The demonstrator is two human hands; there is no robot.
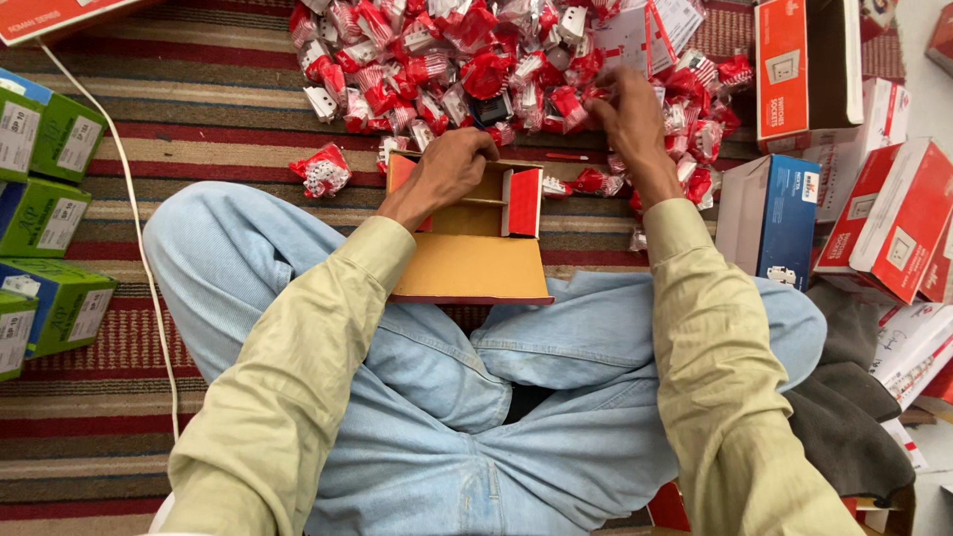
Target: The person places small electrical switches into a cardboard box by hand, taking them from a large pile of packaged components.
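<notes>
- The small open carton [476, 233], red outside and plain brown inside, sits on the striped rug [199, 109] right against the person's crossed legs [437, 397], its flaps folded out.
- Inside, a cardboard divider shows; whether any packets lie in the compartments cannot be told from here.
- The left hand [447, 171] rests over the carton's far left edge, fingers curled down on the rim; its grip is narrow, and what it pinches, if anything, is hidden under the knuckles.
- The right hand [627, 114] is out in the heap of red-and-clear wrapped packets [467, 60], fingers bunched tight among them at the heap's near edge; whether one packet is truly held cannot be told.
- One stray packet [322, 171] lies alone on the rug, just left of the carton.
- To the right, a tall red box [806, 69] stands open with a dark interior, a blue-and-white box [774, 218] is near the right knee, and red-and-white boxes [893, 218] are stacked beyond.
- On the left edge, green boxes [45, 213] stand in a column, with a white cable [139, 248] running down the rug beside them.
- Open rug lies between the green boxes and the left knee; the right side is crowded, boxes nearly touching the leg.
</notes>
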